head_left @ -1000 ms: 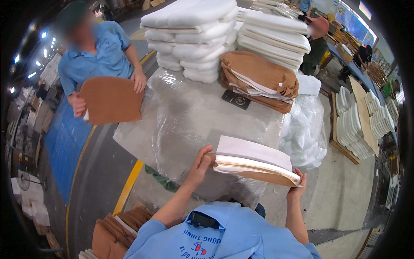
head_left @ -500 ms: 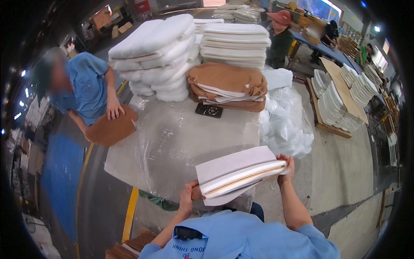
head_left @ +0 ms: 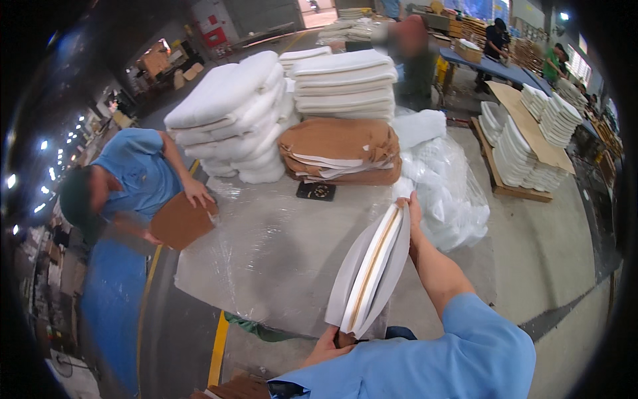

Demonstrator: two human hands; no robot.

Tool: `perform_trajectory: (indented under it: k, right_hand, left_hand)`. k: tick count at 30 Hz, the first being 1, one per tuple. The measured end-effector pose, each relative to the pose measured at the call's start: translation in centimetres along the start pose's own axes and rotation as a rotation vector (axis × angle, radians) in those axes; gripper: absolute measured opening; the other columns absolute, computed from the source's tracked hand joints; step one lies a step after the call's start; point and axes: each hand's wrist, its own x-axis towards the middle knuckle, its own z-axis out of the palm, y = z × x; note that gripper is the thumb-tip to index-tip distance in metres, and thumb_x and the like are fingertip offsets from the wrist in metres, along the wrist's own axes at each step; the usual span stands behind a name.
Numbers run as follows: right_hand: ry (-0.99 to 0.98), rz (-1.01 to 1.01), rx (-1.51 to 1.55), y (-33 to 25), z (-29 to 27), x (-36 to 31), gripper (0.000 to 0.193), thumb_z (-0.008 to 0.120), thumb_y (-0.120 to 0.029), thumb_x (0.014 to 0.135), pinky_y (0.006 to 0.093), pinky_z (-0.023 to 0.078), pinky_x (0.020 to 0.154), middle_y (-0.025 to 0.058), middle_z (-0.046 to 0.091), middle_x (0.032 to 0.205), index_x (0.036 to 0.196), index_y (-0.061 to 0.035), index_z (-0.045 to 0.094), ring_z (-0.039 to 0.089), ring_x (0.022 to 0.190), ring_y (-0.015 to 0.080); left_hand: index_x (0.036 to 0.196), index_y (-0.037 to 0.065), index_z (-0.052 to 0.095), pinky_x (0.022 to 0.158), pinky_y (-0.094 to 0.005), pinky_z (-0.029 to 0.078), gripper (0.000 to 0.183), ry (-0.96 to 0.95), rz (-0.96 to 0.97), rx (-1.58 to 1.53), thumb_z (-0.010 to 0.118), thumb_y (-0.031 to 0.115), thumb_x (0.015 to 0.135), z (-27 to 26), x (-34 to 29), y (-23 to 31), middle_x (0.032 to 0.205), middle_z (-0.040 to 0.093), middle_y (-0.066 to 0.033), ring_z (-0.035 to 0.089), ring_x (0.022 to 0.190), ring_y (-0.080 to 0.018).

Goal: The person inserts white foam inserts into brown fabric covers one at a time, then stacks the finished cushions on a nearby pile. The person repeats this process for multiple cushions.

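A curved padded panel [head_left: 372, 276], white foam around a thin tan wooden edge with pale grey cloth flaps standing out on both sides, is held tilted over the near edge of the table. My left hand [head_left: 325, 347] grips its lower end close to my body. At the far upper end, the fingers of my right hand [head_left: 413, 211] close round the other tip. Below my left hand, brown pieces [head_left: 232, 388] show at the bottom edge. Beyond the panel lies a wrapped pile of brown cloth covers [head_left: 339, 151] with white edges.
A plastic-covered table [head_left: 266, 246] carries tall stacks of white padding [head_left: 226, 106] and a small dark flat object [head_left: 316, 191]. At the left, a co-worker [head_left: 136, 166] handles a brown piece [head_left: 183, 223]. A plastic-wrapped white bundle [head_left: 448, 193] and a pallet of curved white panels [head_left: 522, 153] stand right.
The padded panel has turned from nearly level to steeply slanted, its right end swinging up and away. My left hand came lower and nearer my body. The co-worker's brown piece shifted slightly.
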Motion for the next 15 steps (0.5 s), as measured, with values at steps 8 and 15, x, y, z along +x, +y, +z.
perform_trajectory:
  k: [8,15]
  right_hand:
    - [-0.222,-0.028,-0.114,2.5,10.4,-0.3,0.068,0.045,-0.066,0.107,0.0322,0.049,0.071,0.0029,0.069,0.079,0.088,-0.0071,0.073,0.061,0.071,0.0164]
    - [-0.32,0.066,-0.256,1.1,8.3,-2.2,0.075,0.043,-0.07,0.105,0.0347,0.049,0.098,0.0101,0.067,0.127,0.139,-0.0054,0.062,0.063,0.111,0.0192]
  left_hand:
    - [0.168,0.005,0.016,0.123,-0.0386,0.03,0.103,0.254,0.291,-0.066,0.082,0.012,0.09,5.4,-0.7,1.7,0.166,0.034,-0.0182,0.036,0.152,-0.0251]
    - [0.17,0.006,0.004,0.128,-0.0407,0.019,0.098,0.085,0.456,0.067,0.069,0.016,0.097,2.5,6.6,3.7,0.173,0.021,-0.0184,0.024,0.159,-0.0277]
